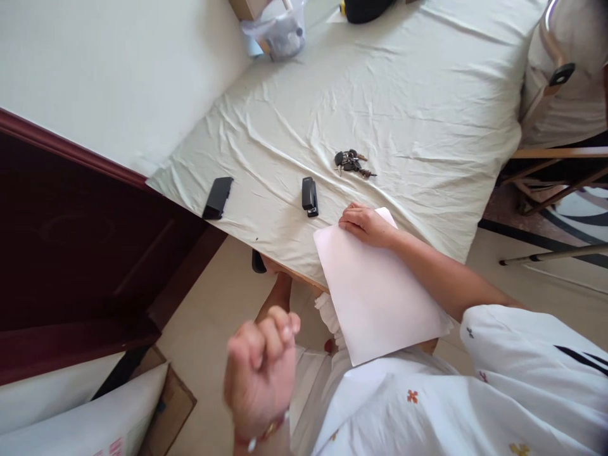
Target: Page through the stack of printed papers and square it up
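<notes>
My right hand (pixel 365 225) grips a white sheet of paper (pixel 380 297) near its far edge, fingers curled and closed. The sheet spans from the table's front edge to my lap. In the air in front of me is my left hand (pixel 262 364), its fingers curled into a loose fist with nothing visible in them. A small black stapler (pixel 310 196) lies left of the paper, touched by neither hand. Beyond the paper rests a bunch of keys (pixel 352 162). Farther left, near the edge, lies a black rectangular object (pixel 218 198) whose kind I cannot make out.
A pale wrinkled cloth (pixel 427 107) covers the table. At the back, a plastic bag (pixel 282 38) stands by the wall, and a black object (pixel 365 9) is partly cut off. A dark red wooden panel (pixel 85 234) borders the left; a metal-framed chair (pixel 553 69) is right.
</notes>
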`<state>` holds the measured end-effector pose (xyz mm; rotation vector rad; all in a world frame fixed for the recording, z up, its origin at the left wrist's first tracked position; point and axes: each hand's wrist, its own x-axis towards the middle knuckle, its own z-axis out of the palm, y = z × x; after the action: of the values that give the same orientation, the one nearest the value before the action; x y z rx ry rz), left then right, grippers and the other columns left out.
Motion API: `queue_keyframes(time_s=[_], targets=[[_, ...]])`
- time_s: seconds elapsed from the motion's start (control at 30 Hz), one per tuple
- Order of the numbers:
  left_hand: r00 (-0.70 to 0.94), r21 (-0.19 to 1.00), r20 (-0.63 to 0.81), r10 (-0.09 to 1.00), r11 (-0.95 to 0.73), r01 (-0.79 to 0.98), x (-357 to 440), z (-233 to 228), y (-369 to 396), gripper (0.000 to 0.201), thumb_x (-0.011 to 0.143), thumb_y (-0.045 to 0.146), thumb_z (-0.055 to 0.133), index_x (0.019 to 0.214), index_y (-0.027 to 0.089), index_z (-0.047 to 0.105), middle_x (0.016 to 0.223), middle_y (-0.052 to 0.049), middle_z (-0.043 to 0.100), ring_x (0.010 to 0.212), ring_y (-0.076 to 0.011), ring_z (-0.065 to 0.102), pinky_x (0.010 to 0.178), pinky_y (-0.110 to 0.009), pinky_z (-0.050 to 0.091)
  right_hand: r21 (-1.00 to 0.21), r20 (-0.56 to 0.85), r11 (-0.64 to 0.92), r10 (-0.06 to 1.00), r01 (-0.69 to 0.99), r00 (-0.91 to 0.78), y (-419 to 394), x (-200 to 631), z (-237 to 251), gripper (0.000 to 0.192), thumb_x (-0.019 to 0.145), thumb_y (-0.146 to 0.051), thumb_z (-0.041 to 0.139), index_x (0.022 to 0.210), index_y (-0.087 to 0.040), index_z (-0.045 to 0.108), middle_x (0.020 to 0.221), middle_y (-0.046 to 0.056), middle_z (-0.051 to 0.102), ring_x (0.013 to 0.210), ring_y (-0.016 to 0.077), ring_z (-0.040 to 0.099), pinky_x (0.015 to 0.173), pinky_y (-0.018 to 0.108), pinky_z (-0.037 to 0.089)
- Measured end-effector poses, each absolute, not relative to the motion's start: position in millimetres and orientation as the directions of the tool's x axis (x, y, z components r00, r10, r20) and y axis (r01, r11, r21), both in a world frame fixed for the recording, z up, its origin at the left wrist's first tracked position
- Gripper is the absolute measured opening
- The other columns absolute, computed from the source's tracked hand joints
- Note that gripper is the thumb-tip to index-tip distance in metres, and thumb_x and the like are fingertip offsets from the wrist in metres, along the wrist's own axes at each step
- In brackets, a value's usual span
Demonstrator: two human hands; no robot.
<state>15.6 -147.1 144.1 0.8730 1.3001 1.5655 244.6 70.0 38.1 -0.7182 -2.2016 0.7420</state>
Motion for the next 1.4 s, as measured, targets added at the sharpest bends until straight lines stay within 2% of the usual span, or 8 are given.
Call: queue_keyframes(time_s=[0.07,0.13,0.3,0.57,0.77,0.87,1.07,1.4], targets=[[-0.390,0.973,-0.007,0.921,-0.085,-0.217,16.1,126.5,-133.8,0.066,0.091,0.066,0.070,0.053,0.021,0.040,0.050,0.000,0.039,0.073,-0.0195,0.056,0.077,-0.033,0.055,-0.683,0.457,0.691,0.656,0.236,-0.600,68.2,244.0,40.2,0.035,0.110,-0.040,0.040,0.090,-0.022,0.064,0.090,0.011,0.072,0.090,0.0251,0.062,0.095,0.042,0.048],[-0.404,0.969,-0.073,0.912,-0.031,-0.245,17.6,106.6,-115.6,0.059,0.084,0.071,0.076,0.061,0.021,0.052,0.080,-0.003,0.067,0.093,-0.0197,0.065,0.086,-0.033,0.056,-0.690,0.474,0.693,0.652,0.210,-0.592,66.9,243.8,42.2,0.036,0.110,-0.041,0.040,0.090,-0.022,0.063,0.089,0.010,0.071,0.088,0.0245,0.062,0.094,0.042,0.049],[-0.079,0.883,-0.341,0.937,0.290,-0.369,32.0,76.8,-93.3,0.066,0.075,0.068,0.086,0.123,0.024,0.072,0.133,-0.013,0.073,0.126,-0.0286,0.068,0.104,-0.039,0.055,-0.701,0.505,0.678,0.690,0.220,-0.519,66.7,246.8,45.8,0.036,0.109,-0.042,0.040,0.088,-0.023,0.063,0.088,0.010,0.072,0.090,0.0254,0.063,0.095,0.045,0.049],[0.106,0.797,-0.524,0.845,0.530,-0.289,47.0,53.4,-96.6,0.051,0.067,0.052,0.096,0.096,0.013,0.081,0.099,-0.016,0.084,0.111,-0.0379,0.077,0.102,-0.050,0.060,-0.702,0.516,0.642,0.757,0.309,-0.401,63.8,245.6,47.9,0.032,0.107,-0.040,0.044,0.088,-0.023,0.065,0.089,0.010,0.073,0.095,0.0273,0.063,0.096,0.045,0.050],[-0.092,0.875,-0.404,0.910,0.355,-0.330,30.1,49.9,-73.1,0.048,0.070,0.053,0.095,0.095,0.015,0.081,0.088,-0.010,0.083,0.105,-0.0328,0.079,0.096,-0.045,0.063,-0.741,0.537,0.494,0.843,0.455,-0.042,70.7,258.7,48.0,0.030,0.105,-0.049,0.052,0.111,-0.023,0.067,0.115,0.014,0.070,0.119,0.0322,0.061,0.113,0.053,0.044],[-0.217,0.910,-0.279,0.936,0.185,-0.372,22.3,48.0,-49.1,0.048,0.067,0.052,0.096,0.096,0.018,0.079,0.091,-0.006,0.083,0.107,-0.0298,0.079,0.097,-0.041,0.062,-0.883,0.394,0.329,0.907,0.333,0.148,82.6,266.6,39.6,0.051,0.096,-0.066,0.062,0.128,-0.026,0.061,0.133,0.014,0.061,0.119,0.0296,0.062,0.096,0.045,0.056],[-0.371,0.910,-0.236,0.898,0.070,-0.410,21.4,25.4,-16.3,0.054,0.054,0.047,0.102,0.093,0.019,0.077,0.092,-0.004,0.084,0.095,-0.0251,0.080,0.096,-0.039,0.060,-0.997,0.059,0.056,0.997,-0.056,-0.047,91.5,261.5,24.7,0.058,0.071,-0.065,0.085,0.105,-0.024,0.062,0.093,0.002,0.065,0.079,0.0158,0.062,0.068,0.028,0.052],[-0.479,0.930,-0.199,0.855,0.010,-0.368,20.2,5.1,-16.9,0.053,0.077,0.066,0.084,0.104,0.021,0.076,0.111,-0.006,0.082,0.117,-0.0233,0.074,0.106,-0.035,0.056,-0.990,0.014,0.030,0.994,0.139,-0.112,86.6,264.0,20.9,0.031,0.080,-0.051,0.075,0.076,-0.022,0.064,0.067,-0.001,0.054,0.059,0.0129,0.044,0.053,0.027,0.033]])
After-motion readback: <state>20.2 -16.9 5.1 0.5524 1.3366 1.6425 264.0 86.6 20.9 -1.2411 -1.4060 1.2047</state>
